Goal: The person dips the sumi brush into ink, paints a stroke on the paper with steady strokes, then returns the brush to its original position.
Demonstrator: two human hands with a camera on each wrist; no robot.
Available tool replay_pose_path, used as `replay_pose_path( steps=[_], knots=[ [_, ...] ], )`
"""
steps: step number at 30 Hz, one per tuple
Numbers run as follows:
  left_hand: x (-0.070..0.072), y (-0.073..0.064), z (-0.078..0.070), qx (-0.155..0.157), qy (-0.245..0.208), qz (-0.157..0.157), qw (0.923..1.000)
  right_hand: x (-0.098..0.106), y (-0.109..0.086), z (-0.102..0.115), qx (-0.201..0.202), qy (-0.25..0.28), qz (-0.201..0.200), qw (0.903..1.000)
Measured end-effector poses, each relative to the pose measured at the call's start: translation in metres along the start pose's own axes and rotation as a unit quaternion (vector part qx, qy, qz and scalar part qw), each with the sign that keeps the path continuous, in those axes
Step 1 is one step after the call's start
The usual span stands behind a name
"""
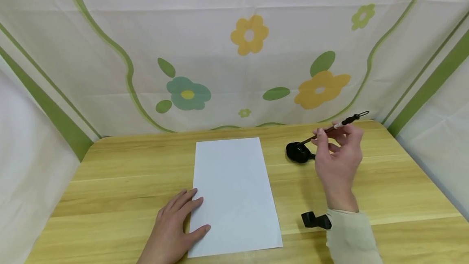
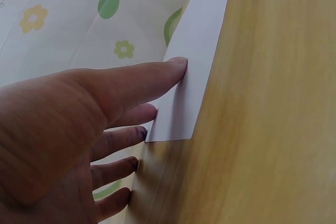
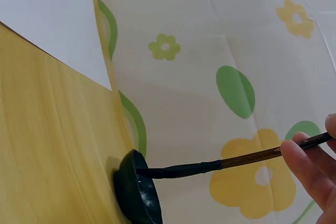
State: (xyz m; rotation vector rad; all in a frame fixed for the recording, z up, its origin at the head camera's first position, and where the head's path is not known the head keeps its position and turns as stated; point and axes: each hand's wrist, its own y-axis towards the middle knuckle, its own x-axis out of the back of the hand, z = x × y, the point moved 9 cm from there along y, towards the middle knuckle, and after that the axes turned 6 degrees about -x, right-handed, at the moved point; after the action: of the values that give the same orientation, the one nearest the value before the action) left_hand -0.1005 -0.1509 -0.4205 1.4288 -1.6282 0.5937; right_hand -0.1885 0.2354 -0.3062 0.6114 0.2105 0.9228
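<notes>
My right hand (image 1: pixel 338 160) pinches the dark handle of a calligraphy brush (image 3: pixel 252 157) between thumb and fingers. The brush slants, with its hanging loop up to the right and its black bristles (image 3: pixel 178 170) dipping into a small black ink dish (image 1: pixel 293 154). Wet ink glints inside that dish in the right wrist view. A blank white sheet of paper (image 1: pixel 232 190) lies upright before me on the table. Along its lower left edge rests my left hand (image 1: pixel 174 225), fingers spread, with thumb and fingertips on or right at the paper.
Beside my right sleeve (image 1: pixel 349 233) is a black angular object (image 1: pixel 316 220), partly covered by the cuff. The wooden table (image 1: pixel 135 174) ends at a white cloth (image 1: pixel 220 64) printed with flowers, which also hangs at both sides.
</notes>
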Motion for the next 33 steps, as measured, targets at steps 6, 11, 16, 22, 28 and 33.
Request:
replay_pose_path(
  steps=[6, 11, 16, 22, 28, 33],
  knots=[
    [-0.001, 0.0, 0.001, 0.007, 0.001, 0.009, 0.9999, -0.007, -0.004, -0.001, 0.002, 0.0, 0.016, 0.9999],
    [-0.001, -0.001, 0.001, 0.0, 0.001, 0.001, 1.0, -0.006, -0.004, 0.0, 0.0, 0.015, 0.003, 0.9999],
    [0.0, 0.0, 0.001, -0.002, 0.0, -0.005, 1.0, -0.003, -0.002, 0.001, -0.003, 0.041, -0.014, 0.9991],
    [0.0, 0.0, 0.0, 0.001, 0.0, 0.0, 1.0, -0.006, -0.002, 0.006, 0.006, 0.048, -0.007, 0.9988],
    [0.0, 0.001, -0.001, 0.005, -0.002, 0.006, 1.0, -0.003, -0.001, 0.013, 0.015, 0.053, -0.008, 0.9984],
    [0.0, 0.001, -0.001, 0.005, -0.006, 0.006, 1.0, -0.005, -0.001, 0.015, 0.017, 0.016, 0.01, 0.9997]
  ],
)
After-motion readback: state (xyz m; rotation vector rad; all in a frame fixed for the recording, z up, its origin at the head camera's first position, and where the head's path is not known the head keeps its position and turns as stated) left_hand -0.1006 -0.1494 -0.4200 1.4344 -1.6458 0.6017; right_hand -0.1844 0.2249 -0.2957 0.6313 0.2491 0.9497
